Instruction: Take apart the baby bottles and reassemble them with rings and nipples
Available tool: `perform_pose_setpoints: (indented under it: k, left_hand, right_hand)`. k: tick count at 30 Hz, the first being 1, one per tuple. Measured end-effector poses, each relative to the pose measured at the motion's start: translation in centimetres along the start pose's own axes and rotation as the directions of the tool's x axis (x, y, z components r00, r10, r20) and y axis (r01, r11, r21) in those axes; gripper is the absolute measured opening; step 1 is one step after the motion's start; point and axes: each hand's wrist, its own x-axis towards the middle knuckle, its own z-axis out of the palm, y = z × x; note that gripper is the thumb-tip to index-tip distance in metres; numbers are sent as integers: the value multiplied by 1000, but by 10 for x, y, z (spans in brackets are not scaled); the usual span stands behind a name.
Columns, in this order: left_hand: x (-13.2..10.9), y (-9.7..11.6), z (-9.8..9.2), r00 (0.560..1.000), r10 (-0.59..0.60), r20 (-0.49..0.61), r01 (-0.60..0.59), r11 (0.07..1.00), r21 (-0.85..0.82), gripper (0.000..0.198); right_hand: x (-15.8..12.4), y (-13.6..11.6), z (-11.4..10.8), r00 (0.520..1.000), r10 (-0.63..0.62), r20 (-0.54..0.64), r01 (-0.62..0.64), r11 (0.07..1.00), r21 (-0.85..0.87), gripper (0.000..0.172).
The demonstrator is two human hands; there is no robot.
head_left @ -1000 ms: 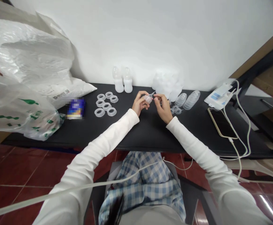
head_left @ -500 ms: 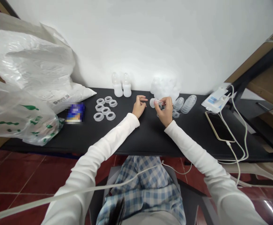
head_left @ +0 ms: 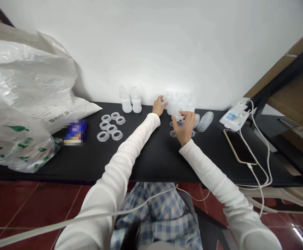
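Two capped bottles (head_left: 129, 100) stand left of the white bottle cluster (head_left: 181, 98). Your left hand (head_left: 159, 106) is at that cluster's left edge, fingers loosely spread and gripping nothing — whether they touch it, I cannot tell. Your right hand (head_left: 184, 126) pinches a clear piece (head_left: 177, 113) between thumb and fingertips, just in front of the cluster. Clear rings (head_left: 112, 133) lie well left of the cluster; nested clear caps (head_left: 205, 121) sit to its right.

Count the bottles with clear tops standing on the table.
2, both upright near the wall: the left bottle, and the right bottle beside it, nearer the left hand. The large bag could hide others.
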Motion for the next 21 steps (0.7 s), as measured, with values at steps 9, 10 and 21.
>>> perform_pose_setpoints:
  k: [9, 10, 21]
  left_hand:
    - [-14, -5, -1, 1000, 9, -29, -4, 985, 171, 24]
    - [-14, -6, -1, 1000, 9, -30, -3, 984, 177, 25]
    - [1, -2, 19, 998, -29, -62, 34, 995, 89, 27]
  right_hand:
    - [1, 5, 3, 999, -9, 31, 8, 1000, 2, 25]
    - [1, 5, 3, 999, -9, 34, 9, 1000, 6, 25]
    - [1, 7, 4, 1000, -12, 23, 12, 1000, 17, 21]
